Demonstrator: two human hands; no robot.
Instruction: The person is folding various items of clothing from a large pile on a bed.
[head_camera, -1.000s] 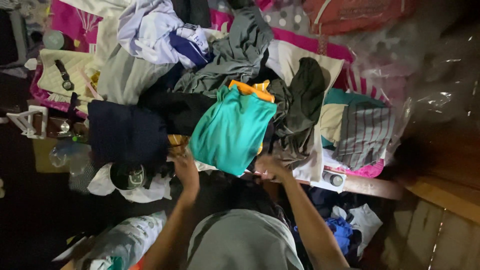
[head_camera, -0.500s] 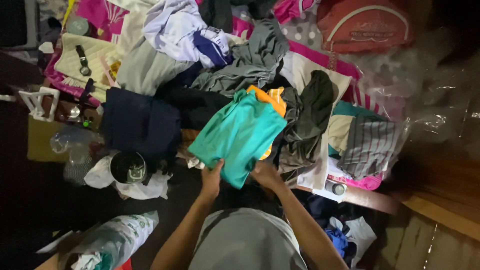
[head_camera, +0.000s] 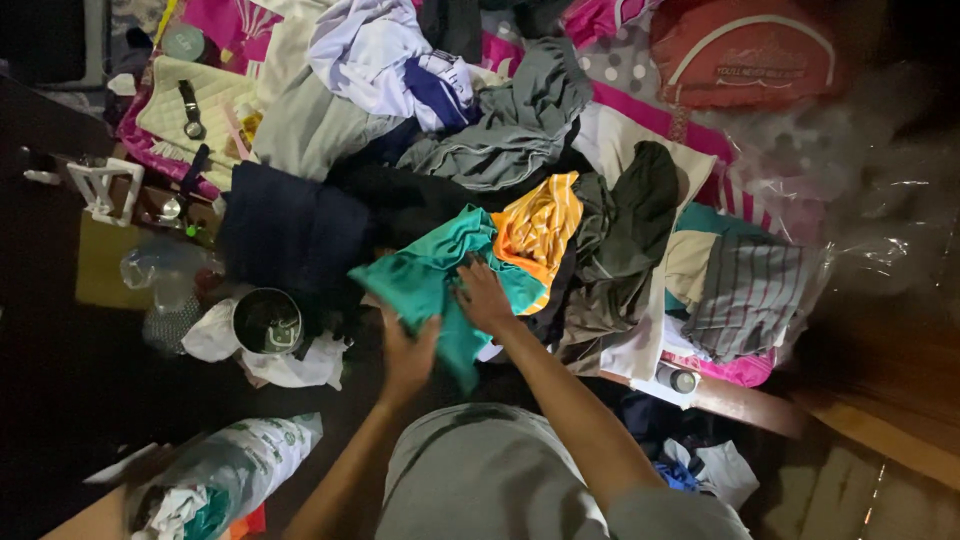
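Observation:
A teal shirt (head_camera: 425, 280) lies crumpled on top of a pile of clothes in front of me. My left hand (head_camera: 408, 350) grips its near lower edge. My right hand (head_camera: 482, 295) presses flat on the teal cloth, fingers spread, next to an orange striped garment (head_camera: 538, 225). A dark olive garment (head_camera: 630, 230) lies just right of the orange one. A dark navy folded piece (head_camera: 290, 235) lies to the left of the teal shirt.
Grey (head_camera: 515, 125) and white-and-blue clothes (head_camera: 385, 60) are heaped further back. A red bag (head_camera: 745, 50) sits at the back right. A striped grey cloth (head_camera: 745, 295) is at right, a round tin (head_camera: 267, 322) and a stuffed plastic bag (head_camera: 225, 475) at left.
The teal shirt went from spread out to bunched up and shifted left. My hands moved onto it, left hand gripping the edge, right hand pressing on top. More of the orange garment shows.

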